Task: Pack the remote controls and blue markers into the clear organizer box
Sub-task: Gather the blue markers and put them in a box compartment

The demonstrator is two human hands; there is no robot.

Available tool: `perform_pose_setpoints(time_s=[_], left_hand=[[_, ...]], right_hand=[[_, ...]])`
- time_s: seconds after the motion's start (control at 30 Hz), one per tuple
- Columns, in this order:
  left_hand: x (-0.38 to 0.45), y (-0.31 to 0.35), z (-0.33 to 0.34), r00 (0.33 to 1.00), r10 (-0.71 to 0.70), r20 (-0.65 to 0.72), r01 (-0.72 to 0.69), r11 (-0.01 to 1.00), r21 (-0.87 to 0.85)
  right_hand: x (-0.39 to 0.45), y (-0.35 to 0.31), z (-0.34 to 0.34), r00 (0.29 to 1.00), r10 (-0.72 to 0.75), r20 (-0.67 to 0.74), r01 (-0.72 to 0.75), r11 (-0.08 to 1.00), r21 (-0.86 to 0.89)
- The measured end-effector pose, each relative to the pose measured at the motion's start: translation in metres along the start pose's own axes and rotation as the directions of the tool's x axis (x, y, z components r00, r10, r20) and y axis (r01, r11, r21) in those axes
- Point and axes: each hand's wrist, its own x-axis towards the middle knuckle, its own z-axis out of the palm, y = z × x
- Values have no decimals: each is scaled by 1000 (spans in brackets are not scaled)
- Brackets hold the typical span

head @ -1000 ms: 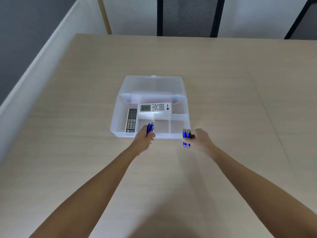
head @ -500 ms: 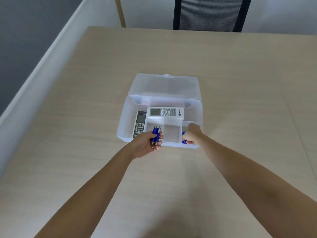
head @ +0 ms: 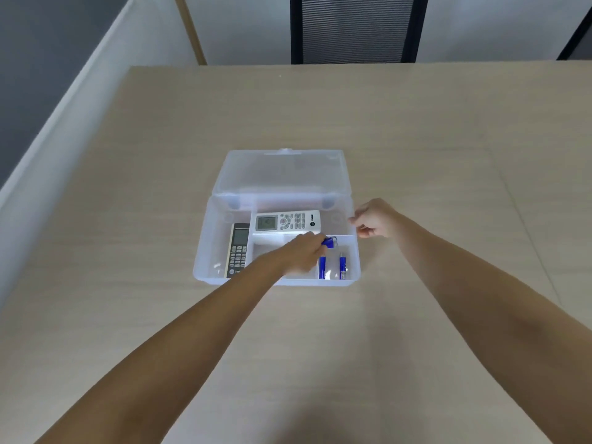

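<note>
Pinching a blue marker, the left hand hovers over the organizer box.

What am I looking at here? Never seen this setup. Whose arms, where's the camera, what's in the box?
There is no robot: these are a person's two bare arms, seen from a wide-angle camera worn on the head, looking forward and down. That is the only view.

On the light wooden table sits a clear organizer box with its lid folded open at the back. Inside lie a white remote control, crosswise at the back, and a dark remote control in the left compartment. Two blue markers lie in the front right compartment.

The left hand reaches over the box, holding blue markers above that right compartment; how many is too blurred to tell. The right hand is at the box's right rim and seems to hold nothing. A black chair stands behind the table.
</note>
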Motion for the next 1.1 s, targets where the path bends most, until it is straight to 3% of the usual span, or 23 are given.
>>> perform_pose_setpoints(time_s=[0.07, 0.17, 0.27, 0.33, 0.47, 0.53, 0.6, 0.67, 0.73, 0.8, 0.87, 0.9, 0.97, 1.03, 1.1], left_hand=[[20, 12, 8, 995, 69, 76, -92, 922, 377], [37, 20, 12, 961, 166, 222, -271, 726, 632], [51, 17, 12, 940, 149, 306, -320, 693, 646], [53, 4, 6, 957, 103, 272, -257, 738, 624], [46, 5, 10, 956, 140, 258, -282, 687, 670], [43, -3, 5, 959, 209, 191, -283, 733, 618], [22, -63, -40, 971, 221, -97, -151, 871, 468], [8, -75, -45, 897, 222, -383, -114, 952, 285], [-16, -87, -35, 751, 123, -649, -31, 988, 151], [-38, -108, -28, 516, -39, -856, 140, 989, 39], [-58, -137, -25, 340, -261, -904, 353, 926, -135], [-65, -150, -22, 299, -389, -872, 432, 869, -240], [-72, -162, -10, 335, -582, -741, 538, 763, -357], [-68, -159, 8, 434, -594, -678, 595, 754, -279], [-64, -150, 26, 478, -551, -684, 605, 771, -198]], right_hand=[[4, 0, -1, 1000, -1, 17, 0, 999, 45], [11, -1, -1, 1000, -9, -13, 9, 1000, 26], [15, -2, 0, 1000, -3, -10, 4, 999, 34], [18, -12, 8, 999, -9, 36, 7, 998, 55], [21, -17, 6, 998, -2, 56, 1, 1000, 28], [21, -24, 5, 999, -32, 41, 31, 999, 29], [42, -97, 50, 989, -108, 97, 106, 994, 30], [47, -105, 53, 987, -122, 103, 127, 991, -44], [51, -105, 54, 989, -102, 108, 114, 987, -115], [52, -102, 51, 992, -99, 81, 109, 985, -135], [57, -102, 46, 993, -114, 30, 116, 990, -82], [62, -102, 43, 992, -124, 10, 124, 992, -19], [69, -98, 37, 994, -99, -43, 104, 987, 121], [74, -86, 32, 995, -57, -87, 73, 978, 198], [77, -66, 27, 992, -16, -126, 40, 980, 196]])
